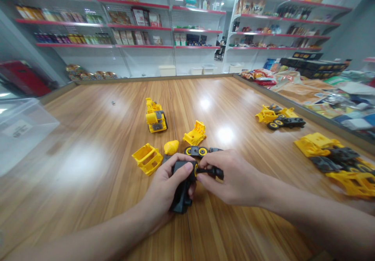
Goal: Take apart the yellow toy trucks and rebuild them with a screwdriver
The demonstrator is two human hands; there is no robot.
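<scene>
My left hand (164, 187) is wrapped round a black pistol-shaped electric screwdriver (181, 200) with a yellow ring at its nose. My right hand (238, 177) pinches a black rod-like bit (208, 171), whose tip meets the ring; how deep it sits I cannot tell. Just beyond the hands lie a yellow toy truck cab frame (147, 158), a yellow mixer drum (171, 147), another yellow body part (195, 133) and a dark chassis with yellow-hubbed wheels (195, 151), partly hidden by my hands.
A yellow toy excavator (156, 117) stands upright farther back. Toy truck parts lie at the right in a far group (279, 117) and a nearer pile (336, 161). A clear plastic bin (26, 130) is at the left. Packaged goods (307, 91) lie beyond the table's raised right edge.
</scene>
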